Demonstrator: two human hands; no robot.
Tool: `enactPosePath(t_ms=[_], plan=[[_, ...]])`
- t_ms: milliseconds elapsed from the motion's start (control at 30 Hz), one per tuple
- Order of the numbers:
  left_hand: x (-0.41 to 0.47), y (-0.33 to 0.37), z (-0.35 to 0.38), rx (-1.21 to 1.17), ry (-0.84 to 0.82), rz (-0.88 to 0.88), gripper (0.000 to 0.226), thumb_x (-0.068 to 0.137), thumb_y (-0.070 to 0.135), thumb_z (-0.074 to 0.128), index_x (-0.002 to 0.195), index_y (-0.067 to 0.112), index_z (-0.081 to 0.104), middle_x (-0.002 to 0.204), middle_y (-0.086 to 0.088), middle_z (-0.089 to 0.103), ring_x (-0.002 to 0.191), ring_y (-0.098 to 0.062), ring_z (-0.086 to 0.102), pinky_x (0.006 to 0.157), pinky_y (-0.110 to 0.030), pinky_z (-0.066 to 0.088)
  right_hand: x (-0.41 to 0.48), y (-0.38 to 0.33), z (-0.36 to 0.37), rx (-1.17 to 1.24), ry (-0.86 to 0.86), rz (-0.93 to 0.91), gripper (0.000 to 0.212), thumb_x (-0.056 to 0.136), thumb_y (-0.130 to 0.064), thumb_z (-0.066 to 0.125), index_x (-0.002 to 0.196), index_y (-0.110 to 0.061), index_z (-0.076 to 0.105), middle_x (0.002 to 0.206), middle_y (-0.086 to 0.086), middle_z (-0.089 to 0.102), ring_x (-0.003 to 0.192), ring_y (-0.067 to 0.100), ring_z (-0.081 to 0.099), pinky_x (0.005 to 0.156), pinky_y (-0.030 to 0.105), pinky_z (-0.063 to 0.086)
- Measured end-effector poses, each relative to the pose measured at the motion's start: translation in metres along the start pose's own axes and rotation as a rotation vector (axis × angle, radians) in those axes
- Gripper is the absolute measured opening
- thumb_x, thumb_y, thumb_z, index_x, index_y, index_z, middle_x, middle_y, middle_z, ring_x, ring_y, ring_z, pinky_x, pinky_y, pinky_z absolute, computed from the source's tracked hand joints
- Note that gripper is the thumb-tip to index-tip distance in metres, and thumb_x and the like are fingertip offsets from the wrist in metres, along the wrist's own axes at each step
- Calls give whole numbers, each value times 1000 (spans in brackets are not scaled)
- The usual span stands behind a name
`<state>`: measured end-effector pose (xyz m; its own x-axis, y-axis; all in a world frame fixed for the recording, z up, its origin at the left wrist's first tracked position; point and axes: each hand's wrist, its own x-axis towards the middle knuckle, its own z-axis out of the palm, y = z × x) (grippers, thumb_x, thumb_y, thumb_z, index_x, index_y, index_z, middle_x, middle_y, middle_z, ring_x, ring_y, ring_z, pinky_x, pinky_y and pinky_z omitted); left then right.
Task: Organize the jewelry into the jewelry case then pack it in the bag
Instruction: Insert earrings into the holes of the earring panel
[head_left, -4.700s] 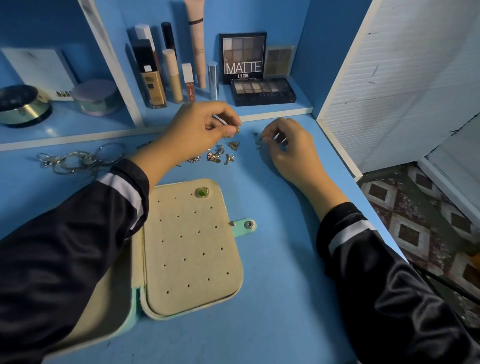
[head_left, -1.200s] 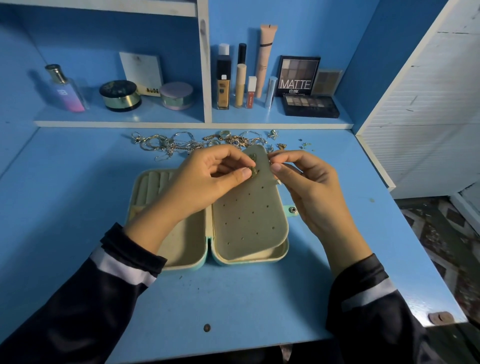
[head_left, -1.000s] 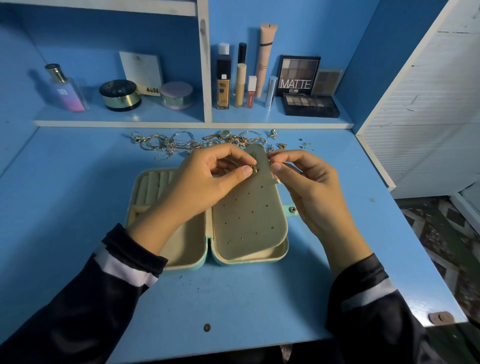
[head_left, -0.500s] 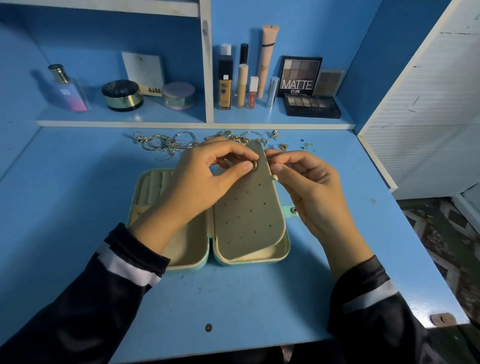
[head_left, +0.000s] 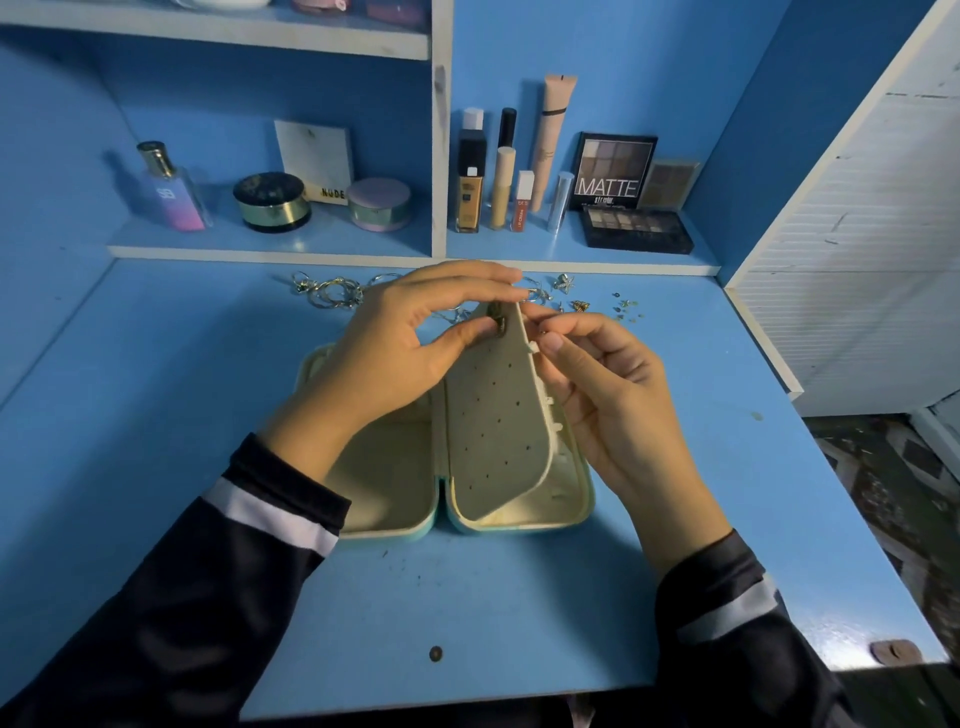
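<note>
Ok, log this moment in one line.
step: mounting earring | left grip: pinches earring on raised earring panel | right grip: behind panel, hold unclear | jewelry case: open

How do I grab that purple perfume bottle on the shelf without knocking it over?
Probably by the wide body of the perfume bottle, not its thin gold cap. Come from the front with fingers on its two sides: it stands upright, the wall is behind it, and the round compact sits apart beside it.
</note>
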<state>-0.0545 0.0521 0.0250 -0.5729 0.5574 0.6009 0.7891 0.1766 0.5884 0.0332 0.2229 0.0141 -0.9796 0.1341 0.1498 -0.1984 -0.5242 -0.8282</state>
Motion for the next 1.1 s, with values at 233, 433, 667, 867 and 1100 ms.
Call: enactPosePath(t_ms=[233,433,667,867,1100], plan=[[-2,-6,-10,-89,24,-63,29,87,7,69,115,13,67,122,-3,65,119,-15,60,103,-43,49,14,2,3,-173,64,-69,5,85,-6,63,87,-10,66,90,7,68,89,17,62,78,24,49],[-3,-9,-21,-162,38,-90,30,83,4,71,111,16,66,117,-1,65,115,-15,63,99,-34,51,27,2,16,-254,40,-37,14,89,6,58,85,-7,61,75,2,63,73,12,58,70,23,48],[-4,-13,-29,-187,47,-124,36,80,-7,73,107,16,66,113,-4,66,111,-18,64,97,-29,51,29,11,22,-224,-29,-31,11,89,5,58,91,-5,63,79,8,61,72,15,58,71,24,49],[-4,-10,-31,-185,38,-133,34,82,-1,71,108,20,64,113,3,65,112,-13,63,97,-26,51,28,20,22,-255,-73,-14,8,92,1,55,93,-3,62,80,8,64,75,17,59,74,26,49],[-4,-12,-29,-200,48,-127,34,82,-1,72,108,19,64,112,-1,65,112,-17,64,97,-29,51,26,22,23,-272,-64,-18,8,92,1,55,95,-2,62,78,1,69,75,14,63,74,24,50]])
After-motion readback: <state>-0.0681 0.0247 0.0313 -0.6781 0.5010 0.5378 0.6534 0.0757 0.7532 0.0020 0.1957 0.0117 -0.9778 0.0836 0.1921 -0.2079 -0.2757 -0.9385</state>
